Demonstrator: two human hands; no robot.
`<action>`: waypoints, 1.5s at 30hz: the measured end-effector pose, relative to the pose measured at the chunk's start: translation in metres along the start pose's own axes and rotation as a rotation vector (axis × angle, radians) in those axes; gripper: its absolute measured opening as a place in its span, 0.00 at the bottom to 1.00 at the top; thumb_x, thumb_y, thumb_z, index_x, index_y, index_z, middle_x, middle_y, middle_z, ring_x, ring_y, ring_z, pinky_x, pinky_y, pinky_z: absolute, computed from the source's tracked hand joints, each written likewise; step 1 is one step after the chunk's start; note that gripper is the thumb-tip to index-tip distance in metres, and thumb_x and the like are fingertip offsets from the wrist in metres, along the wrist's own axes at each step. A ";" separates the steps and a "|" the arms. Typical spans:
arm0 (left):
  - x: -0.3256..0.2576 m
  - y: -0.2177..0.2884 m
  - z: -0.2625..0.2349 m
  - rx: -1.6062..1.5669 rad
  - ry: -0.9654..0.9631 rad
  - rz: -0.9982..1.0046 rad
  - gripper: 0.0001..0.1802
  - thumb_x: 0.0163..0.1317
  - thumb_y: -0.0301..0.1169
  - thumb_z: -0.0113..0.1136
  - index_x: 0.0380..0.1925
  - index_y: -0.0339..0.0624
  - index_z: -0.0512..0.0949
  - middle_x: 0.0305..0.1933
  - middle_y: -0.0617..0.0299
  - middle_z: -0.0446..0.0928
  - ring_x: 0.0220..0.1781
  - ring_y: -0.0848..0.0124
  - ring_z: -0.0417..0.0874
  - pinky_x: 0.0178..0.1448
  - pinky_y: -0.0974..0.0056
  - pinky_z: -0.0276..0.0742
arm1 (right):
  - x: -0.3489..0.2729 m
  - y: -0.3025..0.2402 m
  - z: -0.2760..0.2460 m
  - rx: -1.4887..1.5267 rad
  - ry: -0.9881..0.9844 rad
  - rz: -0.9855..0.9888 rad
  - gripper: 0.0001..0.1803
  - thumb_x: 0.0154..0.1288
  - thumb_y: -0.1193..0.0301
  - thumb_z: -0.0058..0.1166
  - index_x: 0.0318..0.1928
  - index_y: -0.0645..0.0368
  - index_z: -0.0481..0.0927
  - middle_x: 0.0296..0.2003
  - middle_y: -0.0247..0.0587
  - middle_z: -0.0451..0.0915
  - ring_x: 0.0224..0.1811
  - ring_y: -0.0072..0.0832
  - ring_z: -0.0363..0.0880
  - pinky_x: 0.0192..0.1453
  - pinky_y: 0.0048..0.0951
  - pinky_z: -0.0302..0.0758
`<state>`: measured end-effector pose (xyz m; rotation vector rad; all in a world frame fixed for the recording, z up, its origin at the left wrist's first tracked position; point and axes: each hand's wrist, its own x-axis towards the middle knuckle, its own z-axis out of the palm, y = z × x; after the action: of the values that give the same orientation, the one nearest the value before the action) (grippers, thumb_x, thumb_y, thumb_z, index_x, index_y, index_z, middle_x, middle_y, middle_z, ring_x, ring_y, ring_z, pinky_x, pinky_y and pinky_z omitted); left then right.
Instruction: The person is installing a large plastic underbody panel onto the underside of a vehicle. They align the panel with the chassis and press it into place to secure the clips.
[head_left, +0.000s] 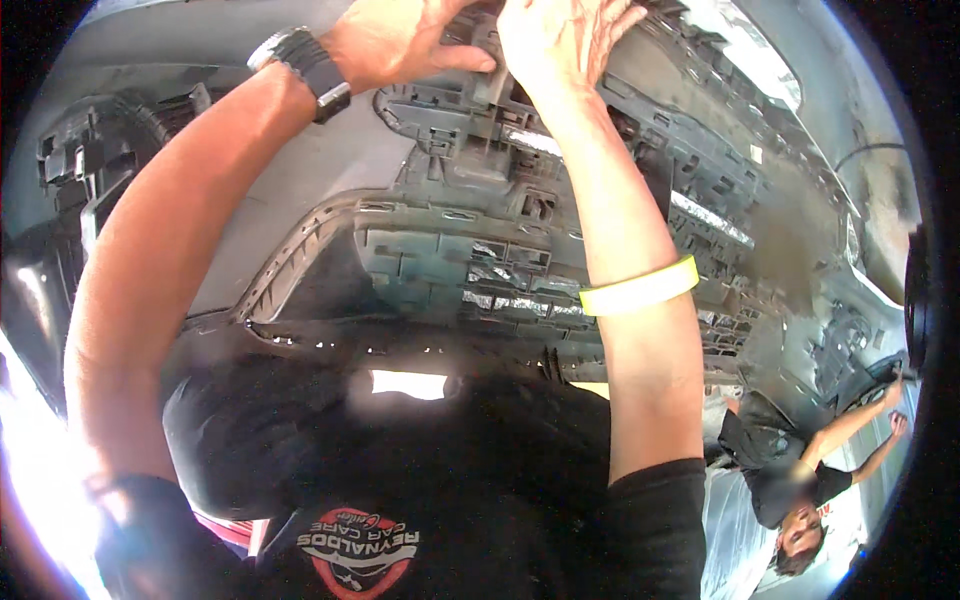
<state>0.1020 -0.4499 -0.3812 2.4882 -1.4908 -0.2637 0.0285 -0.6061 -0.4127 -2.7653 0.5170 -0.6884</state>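
Both my arms reach up to the top edge of the view, across the inner side of a large grey moulded plastic panel that looks like a car bumper cover point(420, 255). My left hand point(405, 45) is near a raised rib on it, thumb stretched out to the right; its other fingers are partly cut off by the frame. Just right of it, my right hand point(565, 40) lies against the panel's upper part, its fingers extended. Nothing shows in either hand. Whether the left fingertips press on the plastic is hidden.
Clips, slots and openings point(500, 275) cover the panel's middle. At its left stands a dark bracket-like part point(85, 165). On the lower right another person point(785, 460) in a dark shirt works with raised arms beside a plastic-covered surface point(730, 530).
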 end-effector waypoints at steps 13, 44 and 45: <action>-0.004 0.007 -0.007 -0.011 0.009 0.026 0.50 0.51 0.55 0.76 0.66 0.32 0.72 0.77 0.43 0.63 0.83 0.44 0.52 0.82 0.29 0.43 | -0.010 0.005 0.011 0.061 -0.083 0.039 0.21 0.77 0.57 0.50 0.60 0.56 0.72 0.56 0.52 0.72 0.66 0.55 0.71 0.77 0.76 0.50; -0.126 0.010 0.034 -0.535 0.256 -0.514 0.14 0.63 0.37 0.72 0.37 0.35 0.85 0.34 0.54 0.85 0.35 0.62 0.87 0.42 0.57 0.83 | -0.013 -0.035 -0.051 -0.123 -0.730 -0.039 0.63 0.50 0.51 0.76 0.78 0.63 0.52 0.76 0.59 0.55 0.81 0.52 0.48 0.82 0.68 0.31; -0.131 0.011 0.040 -0.640 0.191 -0.617 0.15 0.64 0.38 0.72 0.37 0.34 0.85 0.31 0.53 0.86 0.32 0.64 0.87 0.39 0.59 0.84 | -0.013 -0.040 -0.056 -0.106 -0.730 -0.032 0.65 0.48 0.52 0.78 0.79 0.63 0.52 0.76 0.59 0.55 0.81 0.53 0.48 0.82 0.68 0.31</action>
<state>0.0213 -0.3434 -0.4121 2.2596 -0.4223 -0.4929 0.0011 -0.5729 -0.3577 -2.8476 0.3467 0.3660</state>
